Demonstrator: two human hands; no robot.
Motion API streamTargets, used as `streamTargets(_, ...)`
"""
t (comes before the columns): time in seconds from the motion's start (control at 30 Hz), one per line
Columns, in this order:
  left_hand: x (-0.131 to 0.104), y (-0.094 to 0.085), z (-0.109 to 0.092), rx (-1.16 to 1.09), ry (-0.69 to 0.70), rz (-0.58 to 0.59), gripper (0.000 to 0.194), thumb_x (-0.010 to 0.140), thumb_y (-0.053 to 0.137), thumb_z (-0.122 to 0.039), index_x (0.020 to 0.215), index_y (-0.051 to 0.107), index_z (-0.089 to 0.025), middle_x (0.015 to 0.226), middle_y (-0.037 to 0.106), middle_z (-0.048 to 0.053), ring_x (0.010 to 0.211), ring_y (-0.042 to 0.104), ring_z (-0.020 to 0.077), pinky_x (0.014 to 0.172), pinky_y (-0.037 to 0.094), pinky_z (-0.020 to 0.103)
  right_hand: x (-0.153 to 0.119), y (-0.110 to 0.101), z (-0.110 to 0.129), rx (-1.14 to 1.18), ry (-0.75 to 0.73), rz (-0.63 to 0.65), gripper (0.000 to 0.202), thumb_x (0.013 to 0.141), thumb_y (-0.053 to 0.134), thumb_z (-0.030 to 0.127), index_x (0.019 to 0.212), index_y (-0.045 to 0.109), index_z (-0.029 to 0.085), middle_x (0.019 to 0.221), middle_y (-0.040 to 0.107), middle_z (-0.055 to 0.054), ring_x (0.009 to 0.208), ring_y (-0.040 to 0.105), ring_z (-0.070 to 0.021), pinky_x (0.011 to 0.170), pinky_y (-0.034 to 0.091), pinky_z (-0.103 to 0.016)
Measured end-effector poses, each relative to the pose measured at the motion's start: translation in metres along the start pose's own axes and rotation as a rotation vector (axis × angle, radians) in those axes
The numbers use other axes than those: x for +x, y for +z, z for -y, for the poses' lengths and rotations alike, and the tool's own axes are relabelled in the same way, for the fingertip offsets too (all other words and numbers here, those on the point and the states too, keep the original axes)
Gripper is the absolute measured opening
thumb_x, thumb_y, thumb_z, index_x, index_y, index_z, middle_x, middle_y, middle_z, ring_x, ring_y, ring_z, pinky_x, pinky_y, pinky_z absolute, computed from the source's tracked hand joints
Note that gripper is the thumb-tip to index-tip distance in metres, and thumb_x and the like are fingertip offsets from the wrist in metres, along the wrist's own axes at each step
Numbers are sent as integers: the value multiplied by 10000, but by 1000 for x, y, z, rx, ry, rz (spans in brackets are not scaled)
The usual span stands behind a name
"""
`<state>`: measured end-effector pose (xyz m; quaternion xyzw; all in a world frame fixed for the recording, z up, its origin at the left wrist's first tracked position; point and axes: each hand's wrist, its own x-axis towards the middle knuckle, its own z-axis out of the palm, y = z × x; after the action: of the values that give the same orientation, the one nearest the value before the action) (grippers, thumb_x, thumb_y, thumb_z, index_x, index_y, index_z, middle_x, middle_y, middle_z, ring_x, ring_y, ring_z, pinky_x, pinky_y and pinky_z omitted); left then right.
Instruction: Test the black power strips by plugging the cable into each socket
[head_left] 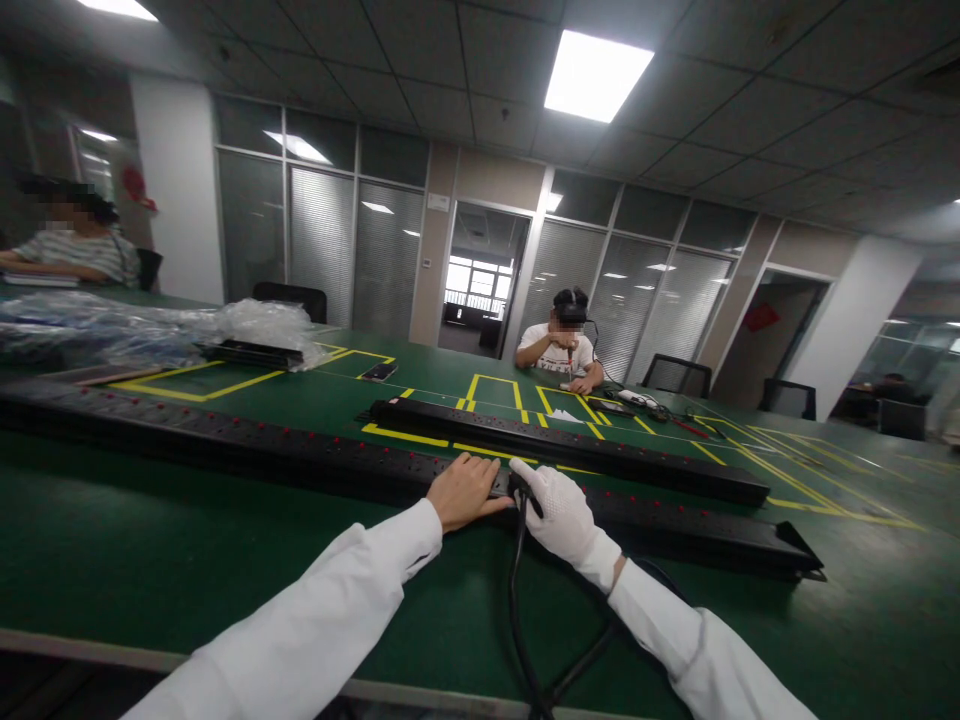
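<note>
A long black power strip (322, 445) with a row of red dots lies across the table in front of me. My left hand (463, 490), bare, grips it near the middle, fingers over its top and thumb along the near side. Just right of that, my right hand (559, 512) in a white dotted glove is closed around a black plug (519, 488), which it holds against the strip. From the plug a thick black cable (515, 590) hangs down over the table's near edge. Whether the plug is seated in a socket I cannot tell.
Behind lies a second black strip (570, 440). Yellow tape lines (409, 435) mark the green table (225, 560). Clear plastic wrapping (262, 325) and a phone (379, 371) are at the far left. Across the table sits a person (555, 345) wearing a headset; another person (75, 245) sits left.
</note>
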<state>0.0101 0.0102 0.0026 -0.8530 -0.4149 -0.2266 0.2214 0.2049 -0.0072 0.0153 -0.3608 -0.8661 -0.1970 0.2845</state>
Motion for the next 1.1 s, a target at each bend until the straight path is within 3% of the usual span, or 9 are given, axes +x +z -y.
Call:
streamTargets(0.23, -6, -2, 19, -29, -37, 7, 501, 838, 279, -560, 953, 553, -156, 840, 624, 88, 828, 559, 216, 812, 338, 365, 0, -5, 19, 58, -88, -5, 506, 833, 397, 229, 1329, 308, 187, 957, 554, -89, 868, 500, -192, 784, 419, -362)
streamTargets(0.37, -7, -4, 20, -22, -52, 28, 471, 847, 290, -529, 993, 546, -162, 855, 620, 84, 841, 555, 218, 802, 345, 357, 1, -6, 21, 73, -79, -17, 494, 828, 403, 214, 1316, 332, 203, 985, 548, -89, 883, 498, -190, 798, 423, -373)
streamTargets(0.63, -7, -14, 9, -48, -6, 35, 505, 811, 393, -506, 1190, 423, -173, 1027, 579, 93, 936, 525, 228, 838, 341, 362, 5, -8, 19, 143, -40, -58, 463, 799, 422, 168, 1256, 418, 247, 1113, 514, -79, 1024, 471, -197, 884, 408, -386)
streamTargets(0.8, -4, -11, -3, -70, -63, 62, 526, 787, 445, -489, 1187, 416, -149, 1030, 582, 103, 979, 510, 243, 837, 345, 368, 6, -5, 16, 212, -41, -126, 457, 779, 425, 140, 1216, 462, 267, 1098, 535, -61, 1026, 490, -182, 879, 429, -373)
streamTargets(1.1, -5, -10, -7, -47, -113, 62, 467, 795, 429, -467, 1147, 452, -161, 1004, 587, 97, 981, 501, 244, 861, 318, 381, 10, 1, 20, 195, 15, -103, 382, 759, 470, 178, 1138, 506, 205, 1016, 528, -83, 967, 494, -187, 845, 438, -339)
